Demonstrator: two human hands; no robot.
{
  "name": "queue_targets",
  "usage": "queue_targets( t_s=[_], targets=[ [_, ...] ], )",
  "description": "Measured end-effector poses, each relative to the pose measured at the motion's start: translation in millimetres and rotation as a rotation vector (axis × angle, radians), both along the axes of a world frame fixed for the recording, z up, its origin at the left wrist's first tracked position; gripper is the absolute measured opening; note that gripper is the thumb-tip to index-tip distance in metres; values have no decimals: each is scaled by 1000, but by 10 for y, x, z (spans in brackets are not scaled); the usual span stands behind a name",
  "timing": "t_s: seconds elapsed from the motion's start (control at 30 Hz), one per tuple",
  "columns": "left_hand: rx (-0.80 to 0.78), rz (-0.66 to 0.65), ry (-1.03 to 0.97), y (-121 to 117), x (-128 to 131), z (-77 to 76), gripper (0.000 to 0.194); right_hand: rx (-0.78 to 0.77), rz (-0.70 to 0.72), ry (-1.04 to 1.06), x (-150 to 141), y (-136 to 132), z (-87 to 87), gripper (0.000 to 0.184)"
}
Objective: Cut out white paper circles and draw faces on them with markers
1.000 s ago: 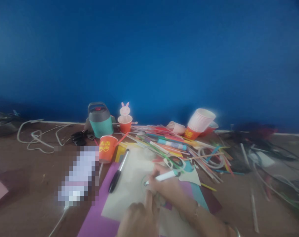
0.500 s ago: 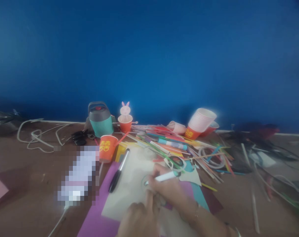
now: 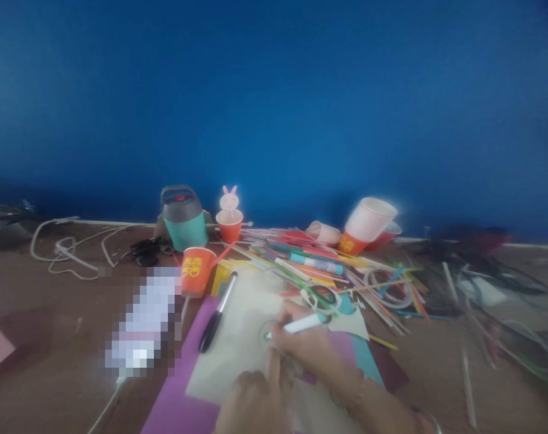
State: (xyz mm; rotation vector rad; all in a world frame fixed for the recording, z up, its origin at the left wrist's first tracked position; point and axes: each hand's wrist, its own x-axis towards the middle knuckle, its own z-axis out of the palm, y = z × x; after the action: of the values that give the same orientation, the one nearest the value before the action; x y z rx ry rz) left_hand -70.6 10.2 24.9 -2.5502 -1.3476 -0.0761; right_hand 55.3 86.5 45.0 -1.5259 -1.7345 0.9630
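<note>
My right hand (image 3: 301, 337) is closed around a white marker pen (image 3: 303, 323) with a green end, held at a slant. Its tip meets a pale sheet of paper (image 3: 237, 337) at a small round mark drawn in green with a dark centre. My left hand (image 3: 258, 398) rests on the same sheet just below, its index finger stretched toward the mark and the other fingers bent. A black and silver marker (image 3: 218, 313) lies on the sheet's left side. Under the sheet is purple paper (image 3: 169, 398), with teal paper (image 3: 366, 355) to the right.
Beyond the paper lie scissors (image 3: 323, 296) and a heap of coloured strips and pens (image 3: 314, 263). Paper cups (image 3: 368, 220), an orange cup (image 3: 196, 271), a rabbit figure (image 3: 229, 200) in a cup and a teal container (image 3: 185, 223) stand around. A blurred-out phone-like object (image 3: 142, 325) lies left.
Almost nothing differs. Both hands stay in place on the sheet, and the marker pen's tip has shifted only very slightly at the small round mark.
</note>
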Motion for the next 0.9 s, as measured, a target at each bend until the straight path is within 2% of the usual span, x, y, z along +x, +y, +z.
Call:
queue_targets(
  t_s=[0.47, 0.77, 0.9],
  targets=[
    [26, 12, -22, -1, 1, -24, 24, 11, -29, 0, 11, 15, -60, 18],
    [82, -7, -3, 8, -6, -77, 23, -6, -24, -3, 4, -10, 19, 17],
    [30, -7, -4, 12, -8, -93, 26, -3, -26, -15, 8, -11, -17, 17]
  ],
)
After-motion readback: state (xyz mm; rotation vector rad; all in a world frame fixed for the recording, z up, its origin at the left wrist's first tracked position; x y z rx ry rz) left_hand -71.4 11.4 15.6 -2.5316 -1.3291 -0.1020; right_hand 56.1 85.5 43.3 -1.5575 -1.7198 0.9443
